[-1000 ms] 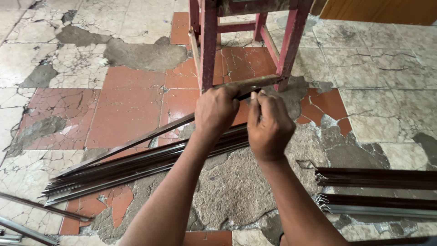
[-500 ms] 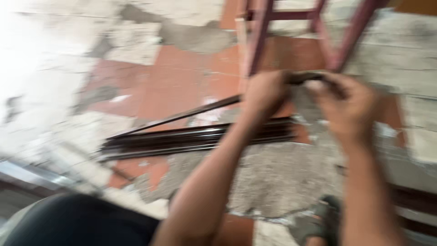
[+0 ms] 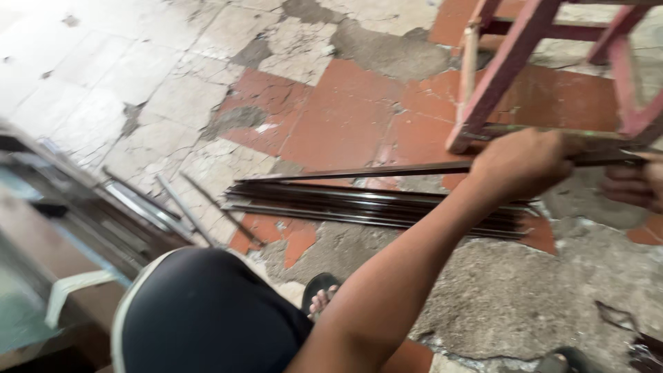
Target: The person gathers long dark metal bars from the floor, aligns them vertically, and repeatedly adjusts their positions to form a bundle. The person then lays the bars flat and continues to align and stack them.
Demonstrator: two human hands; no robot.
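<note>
Hands meet on one long dark metal strip (image 3: 359, 170), held level above the cracked tile floor (image 3: 173, 90). Left hand (image 3: 528, 162) is curled shut around it; right hand (image 3: 632, 185), half cut off at the frame edge, grips its end with fingers folded. Beneath lies a bundle of similar strips (image 3: 373, 206), beside the red wooden stool (image 3: 514, 62).

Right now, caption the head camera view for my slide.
Both hands, left hand and right hand, grip a long metal strip above a bundle of strips.
</note>
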